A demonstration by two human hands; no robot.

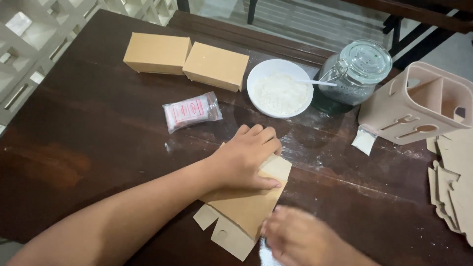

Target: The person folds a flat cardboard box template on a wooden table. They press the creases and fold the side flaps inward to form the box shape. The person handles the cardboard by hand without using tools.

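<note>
My left hand [246, 158] lies flat, fingers together, pressing down on a flat unfolded tan cardboard box [244, 209] on the dark wooden table [88, 133]. My right hand [300, 239], blurred at the bottom edge, touches the box's right side with fingers curled; I cannot tell whether it grips anything. The box's flaps stick out toward the lower left.
Two assembled tan boxes [157, 52] [217, 65] sit at the back. A small plastic packet [192, 111], a white bowl of white powder [280, 93] with a spoon, a glass clip-top jar [357, 74], a pink cutlery holder [419, 103] and stacked flat box blanks [456, 182] lie around.
</note>
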